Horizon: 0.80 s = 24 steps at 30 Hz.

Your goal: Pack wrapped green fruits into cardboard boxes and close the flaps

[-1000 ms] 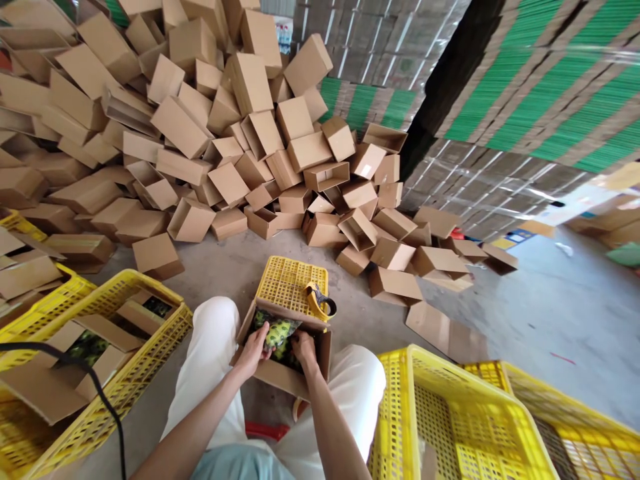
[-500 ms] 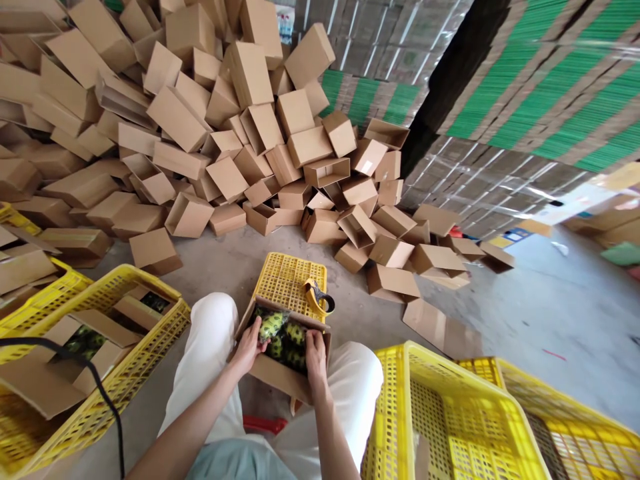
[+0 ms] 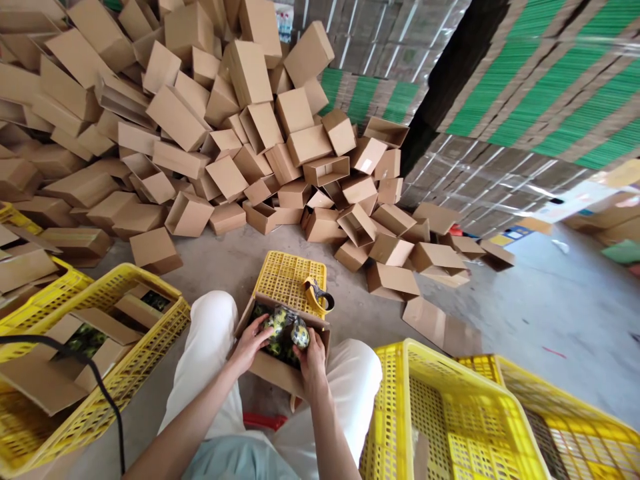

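An open cardboard box (image 3: 283, 379) sits between my knees, against an upturned yellow crate (image 3: 287, 270). Inside it lie several green-and-black patterned items in clear plastic; their exact kind is hard to make out. My left hand (image 3: 249, 345) has its fingers closed on one wrapped green-and-black item (image 3: 276, 323) at the upper left of the box. Gripped in my right hand (image 3: 313, 360) is a rounded, shiny wrapped item (image 3: 300, 333), tilted up near the box's right side. A yellow tape dispenser (image 3: 315, 293) rests on the crate just beyond the box.
A large heap of cardboard boxes (image 3: 225, 177) fills the floor ahead. On my left, a yellow crate (image 3: 165, 293) holds opened boxes of similar items, with a black cable (image 3: 107, 393) across it. Another yellow crate (image 3: 395, 407) stands by my right knee. Bundled flat cardboard (image 3: 545, 87) is stacked behind.
My right hand has moved from the box's right edge inward and now grips a wrapped item, which is raised and turned. My left hand has shifted slightly right with its item.
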Available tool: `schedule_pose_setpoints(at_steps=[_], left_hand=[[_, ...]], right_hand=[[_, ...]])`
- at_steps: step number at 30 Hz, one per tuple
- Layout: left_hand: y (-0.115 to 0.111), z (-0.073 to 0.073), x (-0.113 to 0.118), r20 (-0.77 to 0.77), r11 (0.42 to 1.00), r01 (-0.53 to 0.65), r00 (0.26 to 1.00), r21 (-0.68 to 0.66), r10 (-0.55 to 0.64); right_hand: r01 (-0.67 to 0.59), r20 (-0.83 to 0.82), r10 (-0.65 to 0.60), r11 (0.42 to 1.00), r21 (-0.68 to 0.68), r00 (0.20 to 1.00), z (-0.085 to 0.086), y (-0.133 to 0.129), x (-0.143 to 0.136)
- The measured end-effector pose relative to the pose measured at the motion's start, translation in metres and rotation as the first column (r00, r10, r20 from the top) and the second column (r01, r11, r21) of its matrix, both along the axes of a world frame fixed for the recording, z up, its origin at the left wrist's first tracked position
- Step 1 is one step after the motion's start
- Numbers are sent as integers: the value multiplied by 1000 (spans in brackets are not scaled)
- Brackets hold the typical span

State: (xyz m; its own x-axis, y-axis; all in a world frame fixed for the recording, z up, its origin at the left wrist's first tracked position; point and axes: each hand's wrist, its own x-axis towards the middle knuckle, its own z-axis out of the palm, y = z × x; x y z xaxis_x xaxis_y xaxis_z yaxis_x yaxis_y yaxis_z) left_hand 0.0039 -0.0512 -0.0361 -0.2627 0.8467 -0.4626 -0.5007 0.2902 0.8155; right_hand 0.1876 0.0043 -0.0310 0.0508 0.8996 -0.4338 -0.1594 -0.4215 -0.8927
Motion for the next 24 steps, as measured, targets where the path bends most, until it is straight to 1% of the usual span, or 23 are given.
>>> schedule_pose_setpoints(at_steps=[2,4,7,9,11,13,15,18,20,24], left_hand=[[-1,0,0,15,1000,17,1000,20,-17],[-1,-1,0,19,998,41,999,55,-42],[-1,-2,-1,-46,992,56,998,114,-51],[-1,-2,-2,-105,990,55,994,133,-41],[-1,-3,-3,-111,993,44,993,113,-31],[-1,-5,-3,-60,997,32,998,72,-28],[-1,-7,-3,2,999,19,1000,34,-19],[-1,-10,-3,39,1000,0,999,0,0],[-1,-10,-3,50,1000,6,999,1,-6],[-1,-6,-3,56,997,61,996,46,-63]], right_hand=[[11,-50,-12,1000,-21,999,4,-3,-2],[-5,-118,-2,998,-58,993,10,-6,-4],[-51,-229,28,994,-94,973,19,-10,-4],[-63,-284,43,996,-61,958,23,-12,-2],[-74,-301,65,997,-17,951,24,-15,-1],[-92,-284,90,996,8,955,24,-16,1],[-114,-239,114,993,12,964,23,-18,1],[-136,-185,134,991,2,974,21,-19,2],[-123,-216,116,992,-19,970,21,-19,2],[-75,-326,44,994,-85,944,21,-18,0]])
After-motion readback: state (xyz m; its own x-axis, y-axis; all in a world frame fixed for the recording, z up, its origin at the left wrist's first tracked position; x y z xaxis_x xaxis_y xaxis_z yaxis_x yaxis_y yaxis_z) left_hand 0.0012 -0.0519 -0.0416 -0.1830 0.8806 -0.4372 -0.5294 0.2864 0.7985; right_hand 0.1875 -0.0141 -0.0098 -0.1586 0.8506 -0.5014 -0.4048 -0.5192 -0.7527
